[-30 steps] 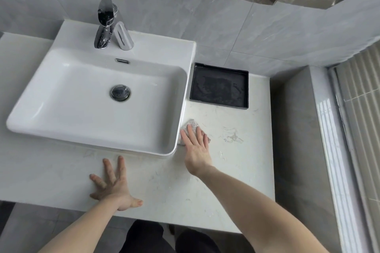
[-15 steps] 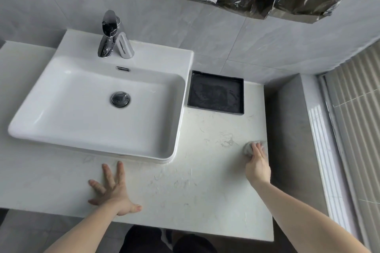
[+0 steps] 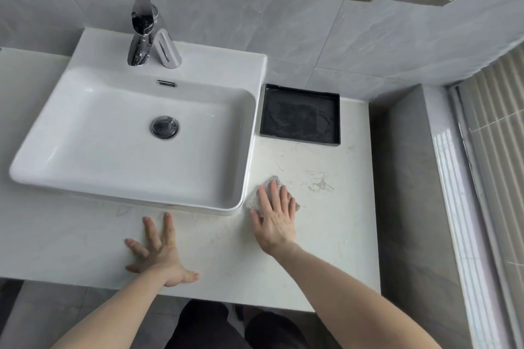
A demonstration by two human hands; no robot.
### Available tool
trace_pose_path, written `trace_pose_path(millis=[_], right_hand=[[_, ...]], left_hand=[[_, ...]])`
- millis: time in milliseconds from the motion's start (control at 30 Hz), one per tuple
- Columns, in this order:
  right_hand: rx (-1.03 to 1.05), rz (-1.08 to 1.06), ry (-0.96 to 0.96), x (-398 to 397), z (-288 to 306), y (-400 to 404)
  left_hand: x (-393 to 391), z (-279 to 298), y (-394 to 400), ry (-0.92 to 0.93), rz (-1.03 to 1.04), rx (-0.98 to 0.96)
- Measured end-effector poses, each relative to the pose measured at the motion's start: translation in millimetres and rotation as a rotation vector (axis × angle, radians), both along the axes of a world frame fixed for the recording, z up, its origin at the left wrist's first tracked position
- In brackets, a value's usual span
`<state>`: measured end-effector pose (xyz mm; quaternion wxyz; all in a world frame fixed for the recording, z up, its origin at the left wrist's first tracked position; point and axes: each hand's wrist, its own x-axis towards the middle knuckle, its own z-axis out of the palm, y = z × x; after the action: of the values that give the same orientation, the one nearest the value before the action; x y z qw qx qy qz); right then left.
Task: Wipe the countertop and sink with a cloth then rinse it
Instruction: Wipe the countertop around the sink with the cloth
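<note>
Right hand (image 3: 276, 221) sweeping cloth (image 3: 256, 198) back from table's (image 3: 334, 249) right edge to beside sink (image 3: 249, 150) corner, grip flat, fingers straight, pressing. Left hand (image 3: 158, 252) staying splayed, bracing. Wiping passes continuing; sink, rinse pending.

White sink (image 3: 85, 178), pale faintly veined countertop (image 3: 326, 249), black tray (image 3: 300, 139), grey wall tiles (image 3: 283, 37), seemingly light grey cloth (image 3: 255, 195).

Pale countertop (image 3: 326, 258) – sink (image 3: 85, 178), black tray (image 3: 300, 140), cloth (image 3: 252, 201) – prob. damp – on it.
</note>
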<state>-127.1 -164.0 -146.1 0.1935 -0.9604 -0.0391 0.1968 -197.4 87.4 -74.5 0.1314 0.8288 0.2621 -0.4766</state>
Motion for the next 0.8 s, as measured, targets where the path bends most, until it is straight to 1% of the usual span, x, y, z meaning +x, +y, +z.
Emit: trace_pose_path(millis=[133, 267, 333, 433, 533, 567, 633, 700, 800], right_hand=[[-0.075, -0.130, -0.038, -7, -8, -51], [-0.140, -0.334, -0.036, -21, -10, -121], [-0.160, -0.439, -0.078, -24, -7, -152], [-0.136, -0.507, -0.113, -23, -2, -174], [-0.018, -0.552, -0.166, -17, 2, -157], [0.022, -0.544, -0.163, -15, 4, -142], [0.081, -0.455, -0.153, -13, 6, -105], [0.133, -0.312, -0.141, -16, 7, -66], [0.115, -0.078, -0.046, -27, 7, -18]], left_hand=[[1, 1, 0, 0.003, -0.003, -0.002], [0, 2, 0, 0.010, -0.001, -0.006], [0, 0, 1, 0.007, 0.002, -0.013], [-1, 0, 3, 0.008, 0.007, -0.021], [0, 1, 2, 0.011, 0.011, -0.023], [0, 1, 2, 0.012, 0.011, -0.024], [1, 2, 3, 0.013, 0.011, -0.028], [1, 2, 3, 0.011, 0.012, -0.033], [2, 1, 3, 0.014, 0.006, -0.029]])
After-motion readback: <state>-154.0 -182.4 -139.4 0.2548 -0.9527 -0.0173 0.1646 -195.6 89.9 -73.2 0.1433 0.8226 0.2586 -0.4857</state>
